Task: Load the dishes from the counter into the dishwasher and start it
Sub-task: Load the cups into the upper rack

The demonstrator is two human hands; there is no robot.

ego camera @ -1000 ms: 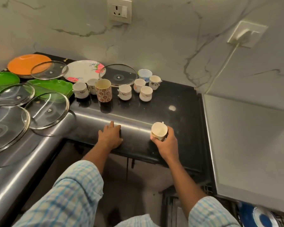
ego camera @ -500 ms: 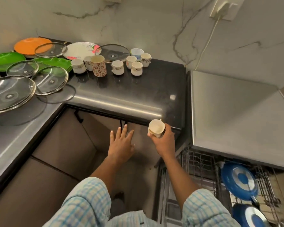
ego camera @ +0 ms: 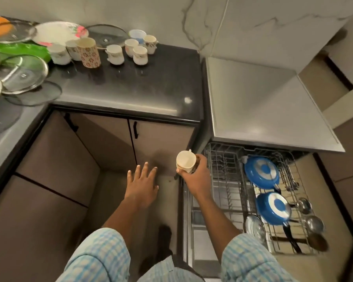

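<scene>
While small white cups (ego camera: 140,54) stand on the dark worktop (ego camera: 151,86) at upper left, I see my left hand (ego camera: 141,187) empty, fingers (ego camera: 145,169) apart, before brown cabinet doors (ego camera: 161,139). My right hand (ego camera: 196,180) clamps a cream ceramic cup (ego camera: 185,161) just left of the wire dishwasher rack (ego camera: 226,169).

Finding: the right hand (ego camera: 194,178), recorded one second before gripping the small cream handled cup (ego camera: 185,161) at the front edge of the black stone counter (ego camera: 130,92), had carried it off the counter and down to just beside the left rim of the wire dishwasher rack (ego camera: 222,159). The left hand (ego camera: 142,185) had left the counter edge and hung with fingers spread before the brown cabinet door (ego camera: 163,143). The view had tilted downward, bringing the rack and two blue pans (ego camera: 261,173) fully into sight.
</scene>
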